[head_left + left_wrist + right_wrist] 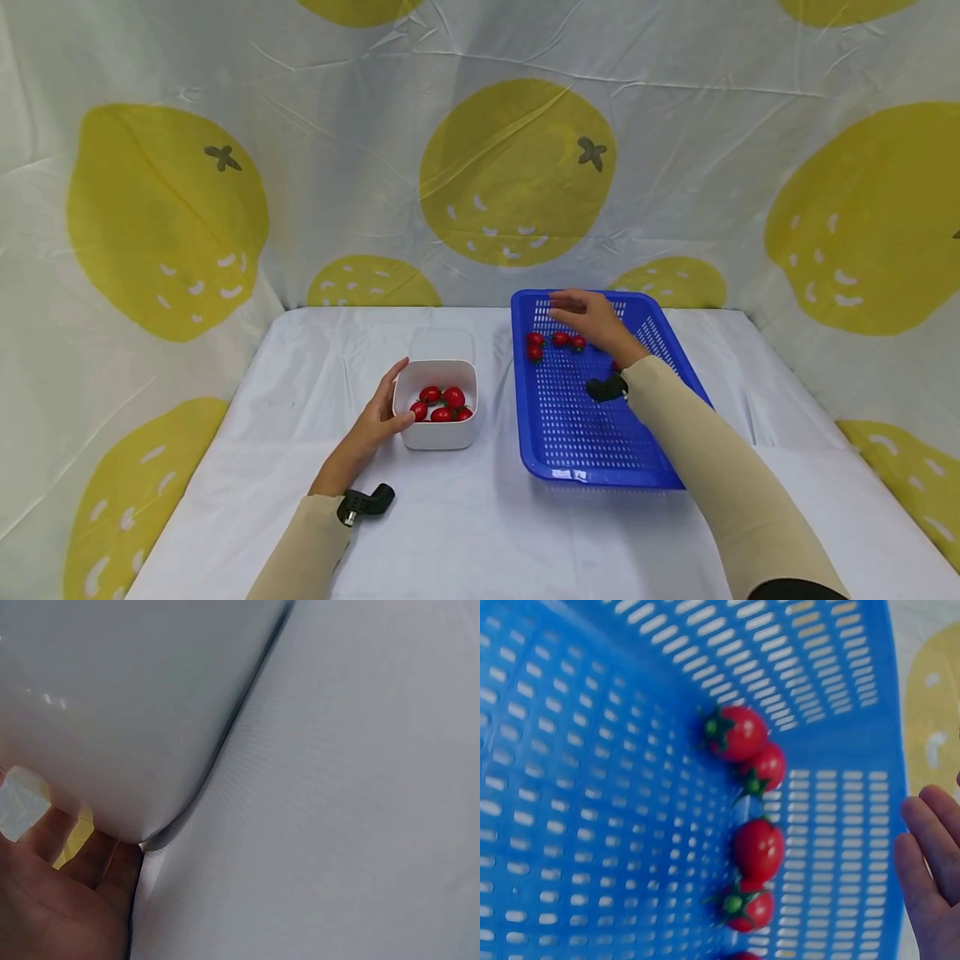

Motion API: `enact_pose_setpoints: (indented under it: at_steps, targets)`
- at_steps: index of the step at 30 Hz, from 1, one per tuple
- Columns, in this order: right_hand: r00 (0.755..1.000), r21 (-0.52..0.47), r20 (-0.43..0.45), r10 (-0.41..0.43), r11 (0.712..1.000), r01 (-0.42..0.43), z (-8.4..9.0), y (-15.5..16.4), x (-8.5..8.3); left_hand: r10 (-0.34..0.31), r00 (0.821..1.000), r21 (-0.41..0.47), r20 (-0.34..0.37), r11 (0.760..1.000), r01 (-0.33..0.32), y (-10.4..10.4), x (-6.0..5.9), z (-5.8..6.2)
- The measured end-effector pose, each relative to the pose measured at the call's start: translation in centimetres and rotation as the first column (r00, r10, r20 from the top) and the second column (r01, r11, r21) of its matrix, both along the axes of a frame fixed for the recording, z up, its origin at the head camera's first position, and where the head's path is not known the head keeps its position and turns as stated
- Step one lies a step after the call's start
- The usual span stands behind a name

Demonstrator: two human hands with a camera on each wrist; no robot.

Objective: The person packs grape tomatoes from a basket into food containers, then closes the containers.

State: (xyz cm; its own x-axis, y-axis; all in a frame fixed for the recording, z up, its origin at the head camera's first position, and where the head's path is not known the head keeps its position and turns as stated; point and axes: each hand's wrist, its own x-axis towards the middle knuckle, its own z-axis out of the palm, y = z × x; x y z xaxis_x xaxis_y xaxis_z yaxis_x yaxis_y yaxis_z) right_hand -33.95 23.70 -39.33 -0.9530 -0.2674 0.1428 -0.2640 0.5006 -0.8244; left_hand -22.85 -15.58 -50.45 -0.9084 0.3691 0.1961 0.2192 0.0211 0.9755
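Observation:
A white container (438,429) (112,697) with several red cherry tomatoes (442,402) in it stands left of centre on the table. My left hand (378,417) (60,900) cups its left wall, thumb up by the rim. My right hand (587,318) (934,862) hovers with relaxed fingers and nothing in it over the far end of a blue slotted basket (577,429) (592,787). Several cherry tomatoes (558,339) (739,733) lie in a row just below and left of its fingers. One more red bit shows by my right wrist.
A white lid (442,343) lies flat just behind the container. A white cloth (465,525) covers the table. A lemon-print curtain (517,175) closes off the back and both sides. The near half of the basket holds nothing.

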Motion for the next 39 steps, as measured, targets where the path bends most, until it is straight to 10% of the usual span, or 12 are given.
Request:
enact_pose_setpoints:
  at_steps: [22,39]
  targets:
    - [0.978,0.171,0.067,-0.197,0.968,0.183,-3.3,4.2,-1.1,0.0,1.0,-0.005,-0.006,1.0,0.0,-0.1,0.0,0.1]
    - [0.984,0.238,0.101,-0.15,0.963,0.122,-4.6,4.3,-1.1,-0.011,1.0,0.012,0.0,1.0,0.011,-0.1,0.0,0.0]
